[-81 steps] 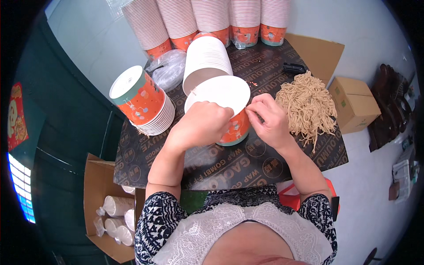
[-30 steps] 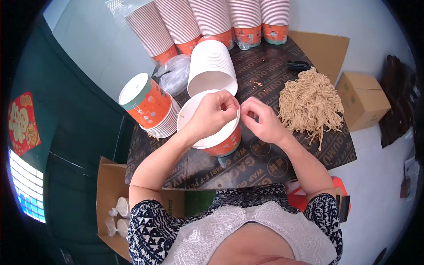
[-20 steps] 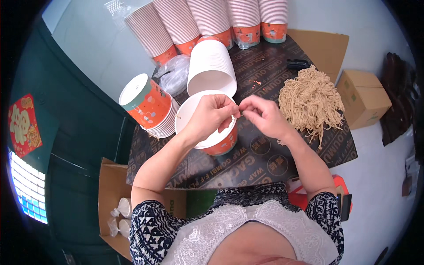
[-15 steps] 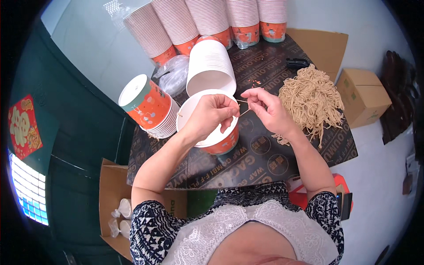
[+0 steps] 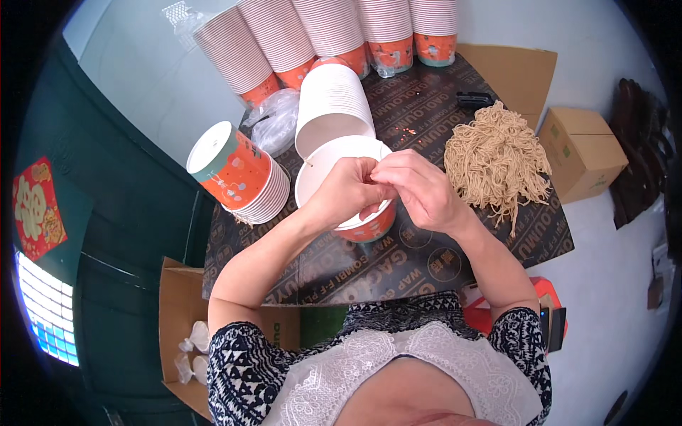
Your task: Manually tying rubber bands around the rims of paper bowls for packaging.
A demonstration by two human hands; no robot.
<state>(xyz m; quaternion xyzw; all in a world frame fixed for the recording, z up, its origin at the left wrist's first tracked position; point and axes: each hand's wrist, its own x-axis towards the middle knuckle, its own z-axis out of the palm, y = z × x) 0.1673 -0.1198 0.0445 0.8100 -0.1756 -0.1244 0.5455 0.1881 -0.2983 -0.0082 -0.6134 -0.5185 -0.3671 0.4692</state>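
A white-lined paper bucket (image 5: 366, 231) with an orange outside stands upright on the dark table in front of me. A short tan cord end (image 5: 308, 163) shows at its left rim. My left hand (image 5: 347, 189) is over the bucket's mouth, thumb and fingers pinched on a cord at the right rim. Against it, my right hand (image 5: 424, 190) is pinched too, its fingertips touching the left ones. The cord between them is mostly hidden by the fingers. Beside my right hand lies a heaped pile of tan cords (image 5: 496, 160).
Nested white buckets (image 5: 334, 106) lie on their side behind. An upside-down orange stack (image 5: 238, 167) stands left, near a clear plastic bag (image 5: 277, 128). Tall wrapped stacks (image 5: 327, 32) line the back. A black object (image 5: 474, 100) lies behind the cords; a cardboard box (image 5: 586, 153) sits right.
My right hand has moved left to meet my left hand, and the cord stretched between them is now covered. The bucket has shifted slightly right and away from me.
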